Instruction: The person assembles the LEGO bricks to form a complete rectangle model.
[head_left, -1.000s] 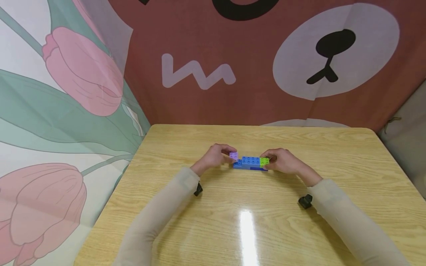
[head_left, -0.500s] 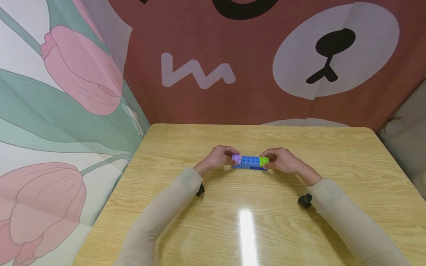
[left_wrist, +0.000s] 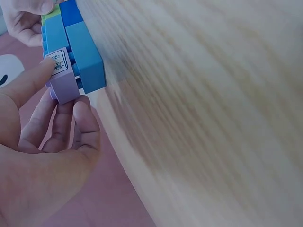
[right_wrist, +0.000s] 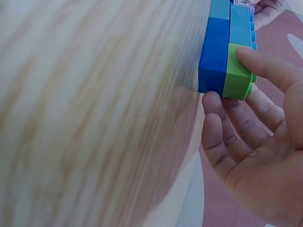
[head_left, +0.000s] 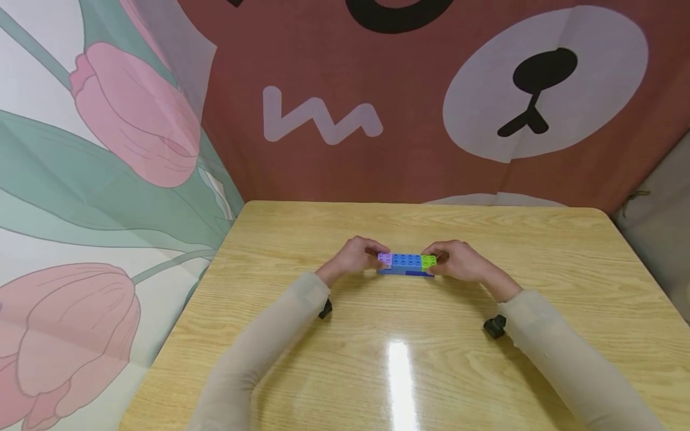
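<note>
Two rows of toy building bricks stand on the wooden table in the head view. Above, a blue brick (head_left: pixel 406 260) lies between a purple brick (left_wrist: pixel 65 87) and a lime green brick (right_wrist: pixel 236 78). Below are a light blue brick (left_wrist: pixel 87 54) and a dark blue brick (right_wrist: pixel 214 56). My left hand (head_left: pixel 354 254) pinches the purple brick, thumb on its printed side. Studs show in a narrow gap between it and the light blue brick. With thumb and fingers, my right hand (head_left: pixel 459 258) holds the green brick, which sits on the dark blue one.
The wooden table (head_left: pixel 345 371) reaches back to a brown cloth (head_left: pixel 409 161) with a bear print. A tulip-print cloth (head_left: pixel 102 221) hangs at the left. Small black devices (head_left: pixel 495 327) sit at both wrists.
My left hand has moved slightly right and down, bringing the purple brick from above the light blue brick onto its left end. The right hand stays on the green brick.
</note>
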Tool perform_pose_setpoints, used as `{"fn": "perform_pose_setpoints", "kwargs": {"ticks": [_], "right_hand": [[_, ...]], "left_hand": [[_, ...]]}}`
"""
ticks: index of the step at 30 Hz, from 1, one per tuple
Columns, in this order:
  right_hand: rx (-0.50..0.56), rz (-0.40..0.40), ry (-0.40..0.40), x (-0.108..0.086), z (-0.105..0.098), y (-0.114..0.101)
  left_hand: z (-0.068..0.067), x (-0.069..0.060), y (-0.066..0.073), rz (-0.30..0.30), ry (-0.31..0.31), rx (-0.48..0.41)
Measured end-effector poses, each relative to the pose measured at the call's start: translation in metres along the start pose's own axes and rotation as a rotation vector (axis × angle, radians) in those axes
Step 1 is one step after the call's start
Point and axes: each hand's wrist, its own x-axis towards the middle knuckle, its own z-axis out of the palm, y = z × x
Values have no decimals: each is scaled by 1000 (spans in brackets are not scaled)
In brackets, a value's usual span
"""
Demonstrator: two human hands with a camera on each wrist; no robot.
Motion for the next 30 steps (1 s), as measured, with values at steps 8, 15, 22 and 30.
{"fn": "perform_pose_setpoints", "kwargs": {"ticks": [8, 15, 22, 30], "right_hand": [[-5, 8, -4, 0, 0, 1], [-8, 9, -10, 0, -1, 0], [-8, 0, -11, -1, -2, -1], [-7, -4, -14, -1, -1, 0]], "left_hand": [[1, -2, 5, -30, 9, -14], [1, -2, 4, -23, 7, -24], [1, -1, 5, -34, 16, -16], [1, -1, 4, -32, 16, 14]]}}
